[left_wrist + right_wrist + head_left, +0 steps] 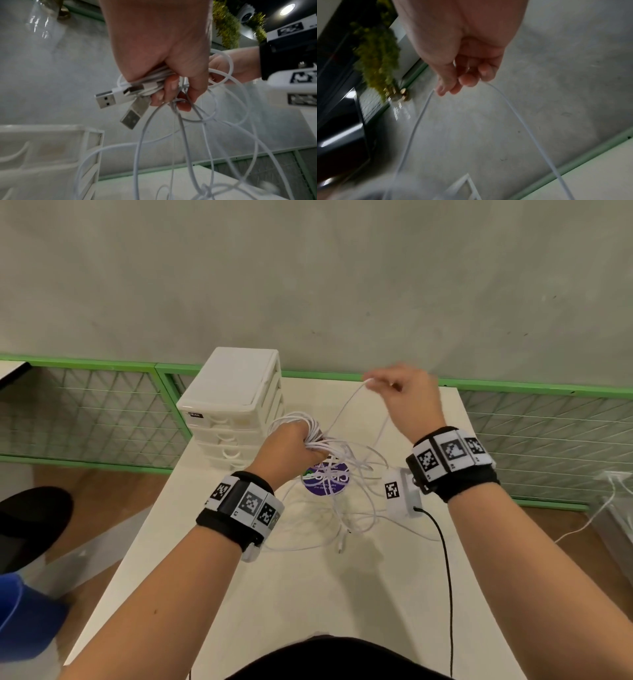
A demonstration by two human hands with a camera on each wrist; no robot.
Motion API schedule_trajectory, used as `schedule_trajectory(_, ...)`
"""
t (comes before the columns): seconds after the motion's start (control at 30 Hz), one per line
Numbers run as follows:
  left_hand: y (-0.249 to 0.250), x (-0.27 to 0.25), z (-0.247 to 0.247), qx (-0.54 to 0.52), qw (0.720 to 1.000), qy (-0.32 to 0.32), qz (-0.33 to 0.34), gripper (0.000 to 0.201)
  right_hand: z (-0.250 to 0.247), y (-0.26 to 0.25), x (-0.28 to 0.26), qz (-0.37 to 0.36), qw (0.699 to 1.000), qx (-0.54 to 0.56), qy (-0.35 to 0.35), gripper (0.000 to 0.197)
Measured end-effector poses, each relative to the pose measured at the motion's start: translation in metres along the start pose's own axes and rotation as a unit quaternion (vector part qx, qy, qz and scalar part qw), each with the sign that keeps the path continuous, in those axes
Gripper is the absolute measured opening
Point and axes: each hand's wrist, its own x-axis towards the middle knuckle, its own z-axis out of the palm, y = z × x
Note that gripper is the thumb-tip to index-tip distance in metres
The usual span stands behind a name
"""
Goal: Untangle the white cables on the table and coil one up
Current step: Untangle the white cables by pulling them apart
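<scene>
White cables point(337, 470) in left hand point(291, 448)

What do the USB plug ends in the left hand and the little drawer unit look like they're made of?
USB plug ends: bare metal shells, dull silver sheen, in glossy white housings, probably plastic. Drawer unit: cream, seemingly moulded plastic, smooth, slightly glossy, with moulded pulls.
</scene>
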Motion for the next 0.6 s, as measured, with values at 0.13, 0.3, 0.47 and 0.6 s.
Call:
schedule_trajectory(0.13, -0.008, -0.005, 0.003, -0.018, 0.999, 0.003, -0.045, 0.035, -0.014, 0.001, 0.008, 0.028, 0.992, 0.066, 0.108, 0.017)
schedule_trajectory(0.3, -0.014, -0.006, 0.003, -0.005, 0.999, 0.009, -0.045, 0.039, -0.026, 0.021, 0.011, 0.129, 0.981, 0.021, 0.147, 0.02)
schedule_trajectory(0.47, -0.007, -0.005, 0.003, 0.001, 1.0, 0.001, -0.01, 0.041, -0.015, 0.014, -0.006, 0.036, 0.993, -0.103, -0.044, 0.048)
schedule_trajectory(0.6, 0.006, -0.005, 0.002, 0.027, 0.999, -0.013, 0.031, 0.032, 0.011, 0.002, -0.015, -0.053, 0.95, -0.166, -0.259, 0.035)
